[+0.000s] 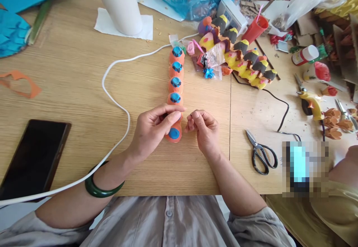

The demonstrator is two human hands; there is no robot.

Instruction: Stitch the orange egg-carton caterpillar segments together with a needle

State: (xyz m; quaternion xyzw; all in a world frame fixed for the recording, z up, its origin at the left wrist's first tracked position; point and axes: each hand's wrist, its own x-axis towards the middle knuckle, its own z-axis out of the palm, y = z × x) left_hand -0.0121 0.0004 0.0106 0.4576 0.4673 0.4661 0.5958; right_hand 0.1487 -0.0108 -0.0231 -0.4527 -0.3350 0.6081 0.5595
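A row of orange rounded bumps point(176, 71), like a painted egg-carton strip, lies lengthwise in front of me. The farther bumps carry blue patches with small dark curled pieces on them; the nearest bump has a plain blue patch point(173, 133). My left hand point(156, 125) hovers over the near part of the strip and hides a bump. Its thumb and fingers are drawn together, and something dark shows between them. Just right of the strip, my right hand point(204, 129) is closed in a pinch, with a tiny dark bit at the fingertips.
Black-handled scissors point(261, 153) lie to the right, near a co-worker's arm. A white cable point(104, 79) curves across the left side, past a phone point(35, 159). Yellow-and-black bumpy strips point(240, 53), a red cup point(255, 28) and a white cylinder point(120, 6) stand farther back.
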